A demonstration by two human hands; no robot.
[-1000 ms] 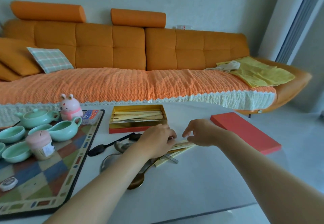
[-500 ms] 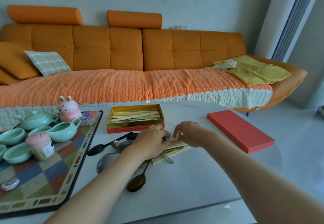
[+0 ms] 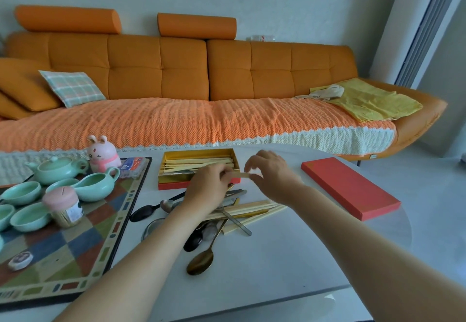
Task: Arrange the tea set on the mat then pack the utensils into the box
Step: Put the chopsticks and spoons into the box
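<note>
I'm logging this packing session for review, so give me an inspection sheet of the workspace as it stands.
Surface: white glossy table.
Job's things: open box contains packed chopsticks; its red lid lies apart on the right; pile of loose chopsticks and spoons in front of the box; tea set on the mat.
Clutter: pink rabbit figure and small card box at the mat's far edge; pink-lidded jar on the mat.
Grips: left hand holds held chopsticks by the box's front edge; right hand at their tip, pinch unclear.
Cables: nothing seen.
Surroundings: orange sofa with a yellow cloth behind the table.
</note>
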